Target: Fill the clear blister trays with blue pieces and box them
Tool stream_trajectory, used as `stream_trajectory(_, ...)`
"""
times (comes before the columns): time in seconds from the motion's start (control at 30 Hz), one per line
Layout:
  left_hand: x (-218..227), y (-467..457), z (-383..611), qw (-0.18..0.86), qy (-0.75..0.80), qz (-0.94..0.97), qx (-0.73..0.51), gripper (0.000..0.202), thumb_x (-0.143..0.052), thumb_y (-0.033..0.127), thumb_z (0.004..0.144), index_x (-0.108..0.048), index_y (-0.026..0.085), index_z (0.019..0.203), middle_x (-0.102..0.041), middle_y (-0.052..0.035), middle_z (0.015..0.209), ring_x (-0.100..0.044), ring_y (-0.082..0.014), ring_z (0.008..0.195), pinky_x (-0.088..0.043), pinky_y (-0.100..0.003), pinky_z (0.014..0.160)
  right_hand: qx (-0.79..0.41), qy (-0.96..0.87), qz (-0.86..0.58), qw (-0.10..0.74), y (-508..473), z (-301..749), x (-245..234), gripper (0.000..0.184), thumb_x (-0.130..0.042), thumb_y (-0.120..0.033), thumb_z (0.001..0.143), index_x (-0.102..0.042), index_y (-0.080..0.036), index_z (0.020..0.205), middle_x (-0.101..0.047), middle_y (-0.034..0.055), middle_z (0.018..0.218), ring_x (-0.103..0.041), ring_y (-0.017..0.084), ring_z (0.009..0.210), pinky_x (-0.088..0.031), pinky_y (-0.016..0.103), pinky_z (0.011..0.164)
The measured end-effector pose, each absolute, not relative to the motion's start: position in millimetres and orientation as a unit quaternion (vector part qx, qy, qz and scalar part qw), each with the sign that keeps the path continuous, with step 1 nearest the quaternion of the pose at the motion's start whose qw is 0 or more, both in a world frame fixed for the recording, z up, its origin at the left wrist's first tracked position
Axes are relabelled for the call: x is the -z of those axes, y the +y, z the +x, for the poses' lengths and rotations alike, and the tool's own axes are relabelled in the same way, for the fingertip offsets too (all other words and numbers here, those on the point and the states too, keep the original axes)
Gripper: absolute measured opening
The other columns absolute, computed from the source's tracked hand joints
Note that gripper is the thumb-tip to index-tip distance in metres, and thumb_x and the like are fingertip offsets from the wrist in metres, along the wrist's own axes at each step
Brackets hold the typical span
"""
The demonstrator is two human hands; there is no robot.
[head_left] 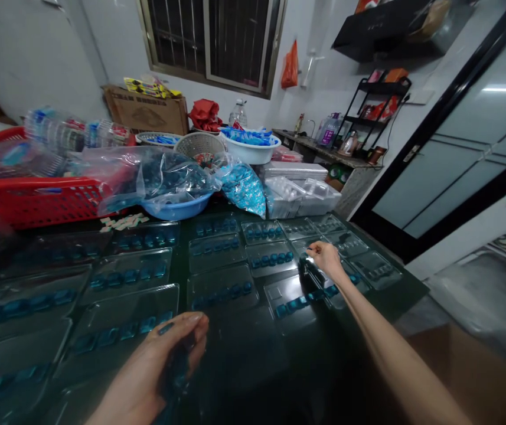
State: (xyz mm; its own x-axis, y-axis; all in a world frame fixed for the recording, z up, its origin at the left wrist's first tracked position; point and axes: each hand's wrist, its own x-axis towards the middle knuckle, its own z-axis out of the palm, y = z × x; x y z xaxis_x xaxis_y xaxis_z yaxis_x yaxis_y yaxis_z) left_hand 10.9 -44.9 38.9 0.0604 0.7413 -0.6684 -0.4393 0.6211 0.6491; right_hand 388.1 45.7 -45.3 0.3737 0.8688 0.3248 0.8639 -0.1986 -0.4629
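Observation:
Several clear plastic blister trays (221, 286) lie side by side on a dark table (244, 360), most with a row of small blue pieces (271, 258) in their pockets. My left hand (164, 363) is close to me at the bottom, fingers curled round a bunch of small blue pieces. My right hand (326, 260) reaches out to the right side of the table, fingers pinched together over a tray (292, 298). What it pinches is too small to make out.
Behind the trays stand a red basket (35, 200), a blue bowl (177, 208) under clear bags, a bag of blue pieces (244, 188), a white bowl (250, 150), a cardboard box (149, 112) and stacks of empty trays (301, 195). A black-framed door (456, 136) is at right.

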Motion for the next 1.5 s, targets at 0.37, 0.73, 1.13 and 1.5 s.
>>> stream_trajectory(0.37,-22,-35,7,0.818,0.433,0.14,-0.352,0.02,-0.063,0.029,0.066,-0.057,0.012,0.074,-0.05,0.0006,0.062,-0.047,-0.0063,0.045,-0.03,-0.016,0.036,0.03,-0.574,-0.808,0.131,47,363,37,0.017,-0.051,-0.029,0.073,-0.064,-0.018,0.071,-0.065,0.0086,0.073,-0.059,0.018,0.071,-0.036,0.024,0.056)
stream_trajectory(0.73,-18,-40,9,0.86,0.347,0.103,-0.36,0.034,-0.049,0.037,0.073,-0.058,0.008,0.087,-0.054,-0.0036,0.067,-0.049,-0.0097,0.045,-0.031,-0.019,0.036,-0.108,-0.733,-0.594,0.314,-35,247,-23,0.032,-0.048,-0.036,0.078,-0.053,-0.02,0.106,-0.059,0.0027,0.075,-0.054,0.013,0.061,-0.042,0.025,0.056)
stream_trajectory(1.13,-14,-53,22,0.823,0.399,0.11,-0.39,0.016,-0.057,0.026,0.068,-0.059,0.011,0.075,-0.06,-0.0037,0.064,-0.055,-0.0128,0.052,-0.043,-0.023,0.049,-0.323,-0.733,-0.493,0.338,-62,169,-35,0.015,-0.047,-0.022,0.078,-0.061,-0.02,0.083,-0.061,0.0012,0.075,-0.054,0.012,0.063,-0.042,0.023,0.058)
stream_trajectory(1.5,-10,-53,28,0.798,0.381,0.223,-0.41,0.014,-0.062,0.025,0.066,-0.055,0.013,0.069,-0.052,0.0016,0.054,-0.048,-0.007,0.042,-0.031,-0.016,0.038,-0.396,-0.626,-0.535,0.405,-61,171,-13,0.013,-0.047,-0.024,0.077,-0.058,-0.018,0.08,-0.057,-0.0006,0.065,-0.051,0.009,0.053,-0.039,0.019,0.046)
